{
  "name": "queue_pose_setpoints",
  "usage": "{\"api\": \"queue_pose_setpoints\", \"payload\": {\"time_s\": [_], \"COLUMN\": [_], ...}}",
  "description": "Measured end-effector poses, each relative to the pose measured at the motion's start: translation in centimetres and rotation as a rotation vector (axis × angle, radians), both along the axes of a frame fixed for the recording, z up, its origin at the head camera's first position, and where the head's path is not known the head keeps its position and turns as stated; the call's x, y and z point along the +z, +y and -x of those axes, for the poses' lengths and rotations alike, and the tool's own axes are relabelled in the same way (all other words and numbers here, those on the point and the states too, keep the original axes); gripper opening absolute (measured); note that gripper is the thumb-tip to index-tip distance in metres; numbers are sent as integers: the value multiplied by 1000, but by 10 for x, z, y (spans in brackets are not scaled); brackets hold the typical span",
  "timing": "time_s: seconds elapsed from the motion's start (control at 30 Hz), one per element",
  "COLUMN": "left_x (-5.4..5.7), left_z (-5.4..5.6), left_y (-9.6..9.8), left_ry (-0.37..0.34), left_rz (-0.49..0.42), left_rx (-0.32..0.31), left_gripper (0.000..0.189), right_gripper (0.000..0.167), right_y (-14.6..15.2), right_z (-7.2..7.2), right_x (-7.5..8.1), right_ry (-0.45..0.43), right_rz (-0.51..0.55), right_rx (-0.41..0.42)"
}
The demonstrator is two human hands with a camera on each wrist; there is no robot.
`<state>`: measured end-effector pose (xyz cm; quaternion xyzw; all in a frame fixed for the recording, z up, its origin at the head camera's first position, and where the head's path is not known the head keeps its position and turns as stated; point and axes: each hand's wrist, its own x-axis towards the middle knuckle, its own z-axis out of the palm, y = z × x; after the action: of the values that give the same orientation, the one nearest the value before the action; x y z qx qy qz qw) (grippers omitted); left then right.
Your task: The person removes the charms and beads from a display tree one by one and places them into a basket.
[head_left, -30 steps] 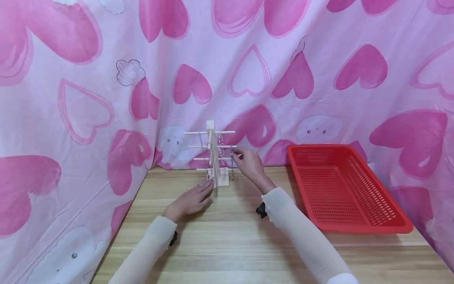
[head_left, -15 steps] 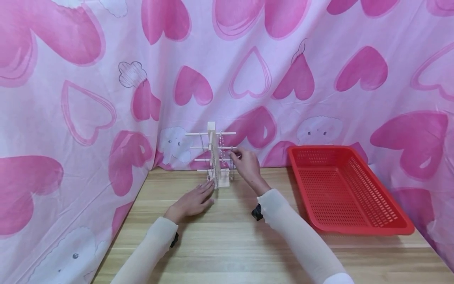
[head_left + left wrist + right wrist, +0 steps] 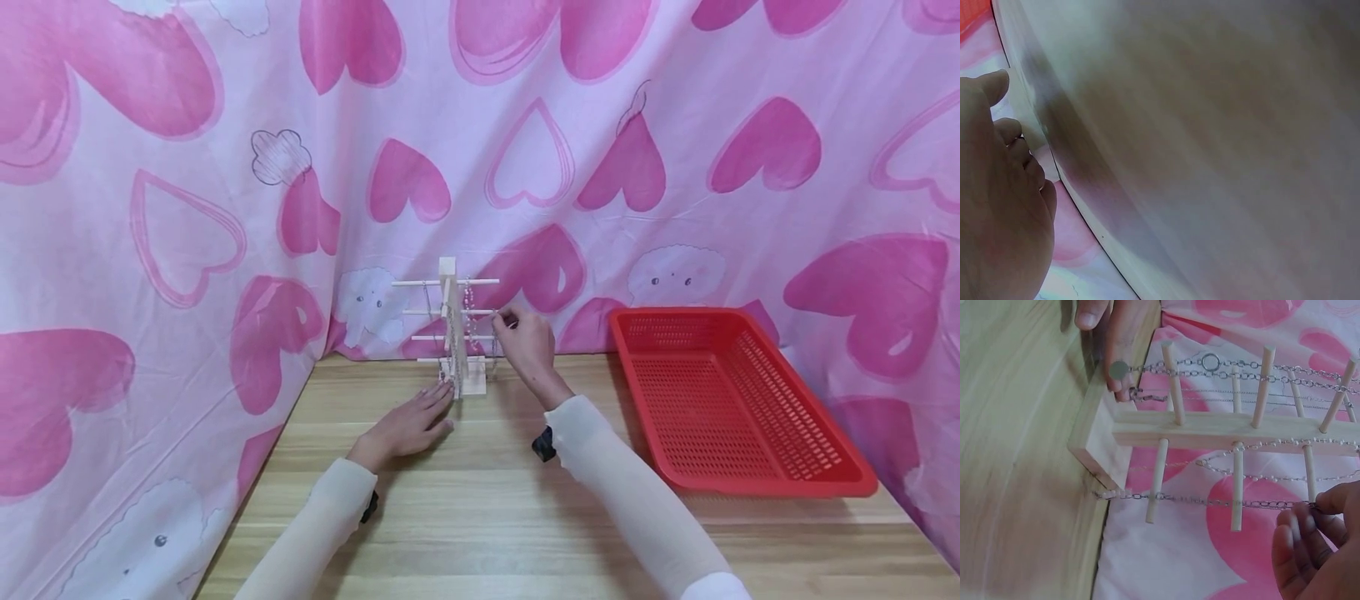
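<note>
A pale wooden jewelry stand (image 3: 447, 267) with several rows of pegs stands at the back of the table. My right hand (image 3: 528, 346) is at its right side, thumb and fingers pinching the upper end of a silver chain (image 3: 1200, 501) right at the tip of a peg (image 3: 1310, 472). The chain's lower end carries small pale beads. My left hand (image 3: 408, 421) rests low at the stand, its fingers extended against the base (image 3: 1094, 434). A beaded chain (image 3: 1254, 447) and a chain with a round disc (image 3: 1118, 369) hang from other pegs.
A red plastic basket (image 3: 645, 400) with perforated walls stands on the wooden table (image 3: 450, 517) to the right. Behind the table hangs a pink cloth (image 3: 525, 75) printed with hearts, close behind the stand.
My right hand has shifted slightly to the right over the last half second, and the chain it pinches has moved with it. My left hand has stayed at the base.
</note>
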<state>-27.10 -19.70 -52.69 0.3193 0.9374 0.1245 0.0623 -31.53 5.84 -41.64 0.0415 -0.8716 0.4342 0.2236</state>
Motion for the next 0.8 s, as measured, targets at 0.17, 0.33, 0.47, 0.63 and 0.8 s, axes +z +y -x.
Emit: {"api": "queue_pose_setpoints", "payload": {"time_s": [0.17, 0.33, 0.47, 0.63, 0.8], "left_x": [-4, -3, 2, 4, 3], "left_z": [2, 1, -1, -2, -2], "left_y": [-1, 0, 1, 2, 2], "left_ry": [-18, -31, -47, -56, -60], "left_rz": [8, 9, 13, 28, 26], "left_rx": [28, 39, 36, 40, 47], "left_gripper": [69, 70, 71, 72, 73], "right_gripper": [14, 12, 10, 11, 12], "right_y": [4, 9, 15, 22, 30], "right_z": [0, 2, 4, 6, 7], "right_x": [3, 8, 12, 17, 23], "right_ry": [37, 100, 115, 131, 160], "right_rz": [8, 39, 45, 38, 27], "right_rx": [-8, -17, -4, 14, 45]}}
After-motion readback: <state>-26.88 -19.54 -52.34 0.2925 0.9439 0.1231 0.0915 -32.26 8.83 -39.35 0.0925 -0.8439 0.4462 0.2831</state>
